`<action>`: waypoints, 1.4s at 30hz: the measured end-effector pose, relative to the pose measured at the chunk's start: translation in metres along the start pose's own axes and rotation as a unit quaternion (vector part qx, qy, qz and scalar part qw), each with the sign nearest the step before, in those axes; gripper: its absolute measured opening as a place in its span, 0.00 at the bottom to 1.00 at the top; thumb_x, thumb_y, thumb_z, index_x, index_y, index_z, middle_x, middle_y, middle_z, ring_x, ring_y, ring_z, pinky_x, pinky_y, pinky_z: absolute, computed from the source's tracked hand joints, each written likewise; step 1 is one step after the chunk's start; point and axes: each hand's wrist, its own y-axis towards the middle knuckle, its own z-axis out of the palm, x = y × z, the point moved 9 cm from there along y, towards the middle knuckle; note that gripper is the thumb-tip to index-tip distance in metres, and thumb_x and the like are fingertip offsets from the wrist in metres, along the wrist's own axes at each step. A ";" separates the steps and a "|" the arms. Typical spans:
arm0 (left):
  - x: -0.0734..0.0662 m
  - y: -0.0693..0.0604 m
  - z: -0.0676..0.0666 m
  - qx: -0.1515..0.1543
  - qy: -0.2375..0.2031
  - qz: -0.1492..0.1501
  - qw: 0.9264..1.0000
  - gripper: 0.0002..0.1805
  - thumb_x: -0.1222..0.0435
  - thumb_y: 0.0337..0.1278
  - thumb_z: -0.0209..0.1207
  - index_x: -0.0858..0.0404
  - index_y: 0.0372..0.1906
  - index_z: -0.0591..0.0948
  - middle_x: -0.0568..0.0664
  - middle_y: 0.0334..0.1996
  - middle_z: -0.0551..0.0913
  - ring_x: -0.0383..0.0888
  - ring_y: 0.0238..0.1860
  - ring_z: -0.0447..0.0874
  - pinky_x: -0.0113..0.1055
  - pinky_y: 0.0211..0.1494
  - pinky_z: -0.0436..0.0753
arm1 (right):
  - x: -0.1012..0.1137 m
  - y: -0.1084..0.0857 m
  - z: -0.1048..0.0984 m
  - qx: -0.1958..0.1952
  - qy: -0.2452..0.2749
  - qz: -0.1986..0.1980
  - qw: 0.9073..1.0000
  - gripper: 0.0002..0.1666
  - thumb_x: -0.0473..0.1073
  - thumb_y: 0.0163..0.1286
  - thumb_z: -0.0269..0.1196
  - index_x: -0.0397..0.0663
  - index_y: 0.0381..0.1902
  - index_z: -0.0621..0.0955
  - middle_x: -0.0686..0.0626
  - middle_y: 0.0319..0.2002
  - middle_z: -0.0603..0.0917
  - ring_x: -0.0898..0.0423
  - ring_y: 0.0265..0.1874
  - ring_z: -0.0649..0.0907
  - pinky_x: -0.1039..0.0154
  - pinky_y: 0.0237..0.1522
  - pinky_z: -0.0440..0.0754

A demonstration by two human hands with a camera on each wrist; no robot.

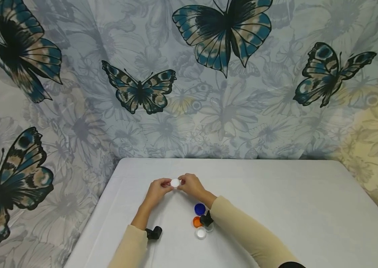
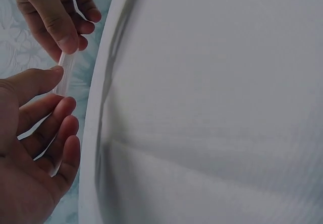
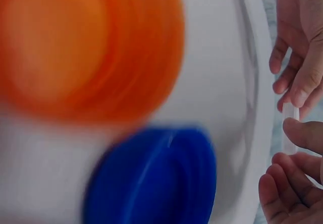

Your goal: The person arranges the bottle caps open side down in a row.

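Observation:
A round white cap point(image 1: 175, 182) is held up between both hands near the far edge of the table. My left hand point(image 1: 160, 189) pinches its left side between thumb and index finger, with the other fingers loosely bent, as the left wrist view shows. On its opposite side, my right hand point(image 1: 191, 185) grips the cap with thumb and fingertips. Edge-on, the cap point(image 2: 65, 72) looks thin, with a ridged rim. Beneath the right forearm lie a blue cap point(image 1: 200, 209), an orange cap point(image 1: 197, 222) and another white cap point(image 1: 201, 233).
A pale or clear cap point(image 1: 209, 227) is partly covered by the black device point(image 1: 206, 219) on the right wrist. Another black device point(image 1: 154, 233) sits at the left wrist. The white table point(image 1: 292, 208) meets butterfly-patterned cloth point(image 1: 229, 123) behind and at the sides.

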 end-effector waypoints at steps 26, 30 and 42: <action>0.027 0.007 -0.014 0.005 0.063 -0.045 0.997 0.17 0.68 0.54 0.66 0.71 0.49 0.83 0.57 0.39 0.86 0.49 0.40 0.84 0.40 0.44 0.82 | 0.005 0.013 0.037 0.038 0.026 0.055 0.997 0.19 0.31 0.55 0.67 0.30 0.47 0.83 0.48 0.26 0.82 0.59 0.26 0.73 0.68 0.32 0.72; 0.026 0.007 -0.015 0.004 0.059 -0.047 0.997 0.17 0.68 0.54 0.66 0.72 0.48 0.83 0.57 0.38 0.86 0.49 0.40 0.83 0.41 0.44 0.81 | 0.004 0.012 0.035 0.049 0.031 0.046 0.997 0.21 0.32 0.57 0.66 0.30 0.50 0.82 0.48 0.28 0.82 0.59 0.28 0.75 0.66 0.35 0.74; 0.020 0.003 -0.027 -0.052 0.036 -0.048 0.997 0.15 0.67 0.58 0.63 0.69 0.49 0.83 0.57 0.38 0.84 0.49 0.40 0.81 0.42 0.45 0.80 | -0.001 0.009 0.010 0.073 0.035 0.024 0.996 0.22 0.40 0.64 0.65 0.35 0.54 0.81 0.45 0.35 0.83 0.56 0.32 0.79 0.64 0.36 0.77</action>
